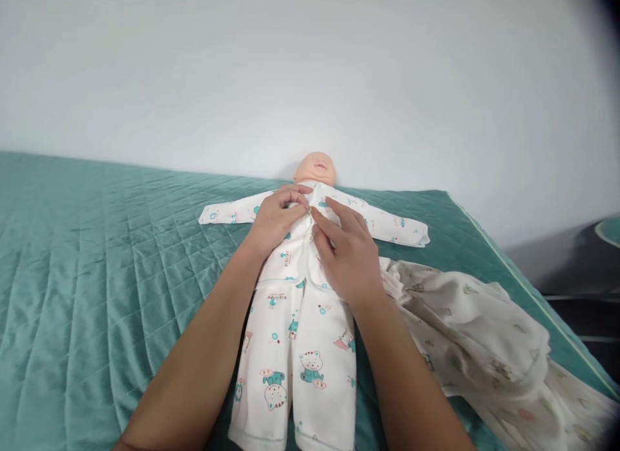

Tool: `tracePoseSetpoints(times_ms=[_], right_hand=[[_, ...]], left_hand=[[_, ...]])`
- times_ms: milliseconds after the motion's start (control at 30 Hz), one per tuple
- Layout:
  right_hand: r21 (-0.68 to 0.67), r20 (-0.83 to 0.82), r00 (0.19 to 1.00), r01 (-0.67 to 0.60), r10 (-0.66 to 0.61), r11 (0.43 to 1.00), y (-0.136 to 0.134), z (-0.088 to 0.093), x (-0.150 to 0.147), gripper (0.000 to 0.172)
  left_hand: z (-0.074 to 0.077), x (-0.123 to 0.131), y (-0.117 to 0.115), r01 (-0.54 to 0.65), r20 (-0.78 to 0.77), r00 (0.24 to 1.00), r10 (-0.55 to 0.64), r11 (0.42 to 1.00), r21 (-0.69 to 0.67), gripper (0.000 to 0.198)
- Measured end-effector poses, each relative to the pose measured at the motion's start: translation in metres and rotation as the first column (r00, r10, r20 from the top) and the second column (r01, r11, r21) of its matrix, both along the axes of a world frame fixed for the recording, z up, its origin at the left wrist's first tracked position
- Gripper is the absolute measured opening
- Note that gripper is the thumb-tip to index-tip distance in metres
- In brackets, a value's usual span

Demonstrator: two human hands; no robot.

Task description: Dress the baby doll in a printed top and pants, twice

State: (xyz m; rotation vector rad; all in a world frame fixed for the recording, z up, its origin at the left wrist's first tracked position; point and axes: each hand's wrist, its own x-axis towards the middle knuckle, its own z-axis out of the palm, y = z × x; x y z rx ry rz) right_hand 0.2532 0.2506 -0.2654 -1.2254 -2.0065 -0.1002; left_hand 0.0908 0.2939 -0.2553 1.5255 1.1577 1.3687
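Observation:
A baby doll (pixel 316 167) lies on its back on a teal quilted bed (pixel 97 257), head toward the wall. It wears a white printed shirt (pixel 387 226) and matching white trousers (pixel 295 354) with teal animal pictures. My left hand (pixel 276 217) and my right hand (pixel 345 252) meet on the doll's chest. Both pinch the shirt's front edges together at a small button below the neck. The doll's sleeves are spread out to either side.
A crumpled cream printed cloth (pixel 484 341) lies on the bed to the right of the doll. A plain white wall (pixel 310 70) rises behind the bed. The bed's right edge (pixel 527 289) drops to a dark floor.

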Motion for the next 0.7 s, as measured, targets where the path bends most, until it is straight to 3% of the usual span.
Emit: tracePoseSetpoints(times_ms=[467,700], right_hand=[[-0.043,-0.004,1.000,0.016,-0.016,0.999,-0.0010,0.0036,-0.0025,0.036],[-0.161,-0.206,0.978,-0.067,0.033,0.985,0.0066,-0.0028,-0.0010,0.033]], left_hand=[[-0.0019,0.0040,-0.0012,-0.060,-0.144,0.986,0.080,0.989,0.137,0.010],[-0.0007,0.0045,-0.0025,-0.041,-0.129,0.990,0.059,0.990,0.138,0.009]])
